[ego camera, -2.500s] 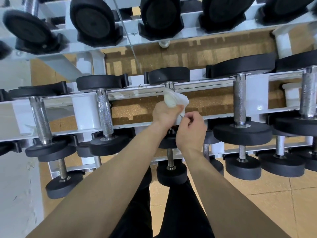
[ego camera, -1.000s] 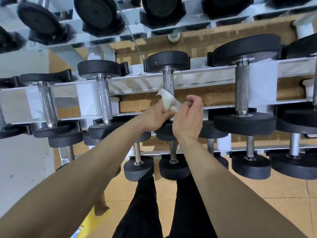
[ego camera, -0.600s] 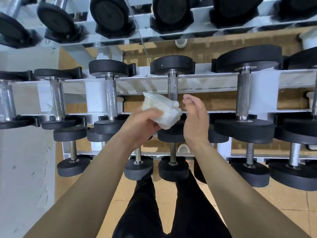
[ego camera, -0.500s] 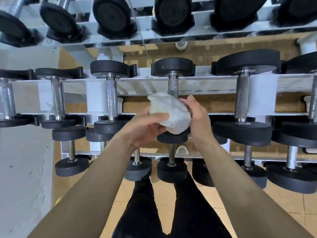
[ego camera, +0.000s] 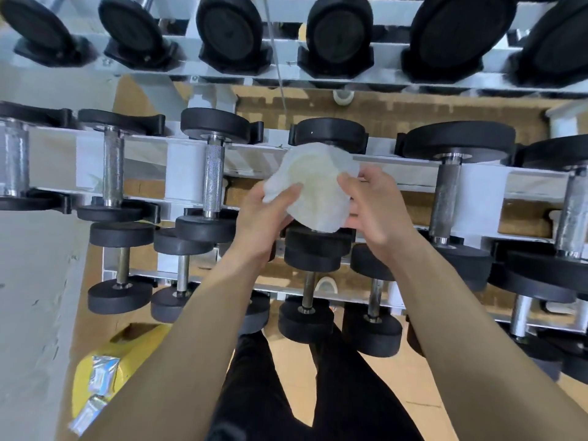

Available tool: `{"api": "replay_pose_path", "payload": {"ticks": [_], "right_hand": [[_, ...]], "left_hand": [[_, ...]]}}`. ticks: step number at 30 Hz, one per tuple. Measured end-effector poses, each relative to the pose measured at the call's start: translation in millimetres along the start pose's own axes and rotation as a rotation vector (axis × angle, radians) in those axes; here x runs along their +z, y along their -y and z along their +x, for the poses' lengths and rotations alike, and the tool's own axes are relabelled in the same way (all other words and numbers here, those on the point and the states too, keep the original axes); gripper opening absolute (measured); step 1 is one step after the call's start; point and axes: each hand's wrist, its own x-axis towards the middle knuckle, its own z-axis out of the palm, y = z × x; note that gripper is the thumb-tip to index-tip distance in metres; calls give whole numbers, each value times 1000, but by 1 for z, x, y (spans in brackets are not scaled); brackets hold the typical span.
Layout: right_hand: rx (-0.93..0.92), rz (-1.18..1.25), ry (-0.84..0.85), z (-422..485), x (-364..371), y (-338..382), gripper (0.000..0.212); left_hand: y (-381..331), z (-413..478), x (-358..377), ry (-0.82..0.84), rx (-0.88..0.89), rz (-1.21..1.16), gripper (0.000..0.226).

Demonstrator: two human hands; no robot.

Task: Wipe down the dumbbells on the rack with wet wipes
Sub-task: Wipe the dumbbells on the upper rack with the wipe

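Here both hands (ego camera: 321, 214) hold a wet wipe (ego camera: 315, 189) over a dumbbell (ego camera: 327, 135).

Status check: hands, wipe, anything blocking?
Left hand and right hand both grip the wipe. Wipe spread in front of middle-row dumbbell, handle hidden. No obstruction seen.

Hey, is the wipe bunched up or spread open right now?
Spread open, though rumpled: the wet wipe stretches as a loose sheet between the left hand and right hand, each pinching an edge.
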Motion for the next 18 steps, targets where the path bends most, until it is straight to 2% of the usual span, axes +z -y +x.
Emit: {"api": "replay_pose_path", "payload": {"ticks": [3,5,7,9,12,14,16,18], "right_hand": [[-12,-102,-46,10,-8,-8,12],[-20,-197,-53,18,-14,-20,13],[1,-299,-71,27,-18,-36,13],[29,-382,-104,35,-19,-48,11],[48,-416,-203,44,-20,-62,11],[86,-397,-290,47,-21,-66,15],[78,-462,-405,45,-20,-66,28],[-76,-635,-558,40,-17,-65,41]], "left_hand": [[3,12,-13,-64,-33,-160,30],[2,18,-16,-76,-37,-195,23],[3,25,-12,-195,1,-17,10],[7,35,-6,-317,125,266,9],[14,48,3,-332,300,571,25],[18,56,8,-316,319,732,35],[20,61,9,-317,285,822,39],[24,63,6,-362,266,730,43]]}}
